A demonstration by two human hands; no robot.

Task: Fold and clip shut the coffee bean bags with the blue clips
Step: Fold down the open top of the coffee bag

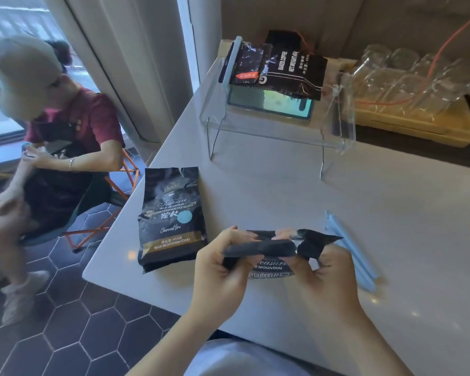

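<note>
Bag held over worktop, top rolled, fold running left-right. Left hand and right hand both pinch it. Blue clips lie just right, lengthwise away; right hand nearer.

"BLUE MOUNTAIN FOOD" on flat bag; "BAKED COFFEE" on far bag

Low center of the frame, we see a black coffee bag with its top rolled over. Left of it a second black bag lies flat, unclipped. Blue clips rest at right; upper center, a clipped bag.
</note>
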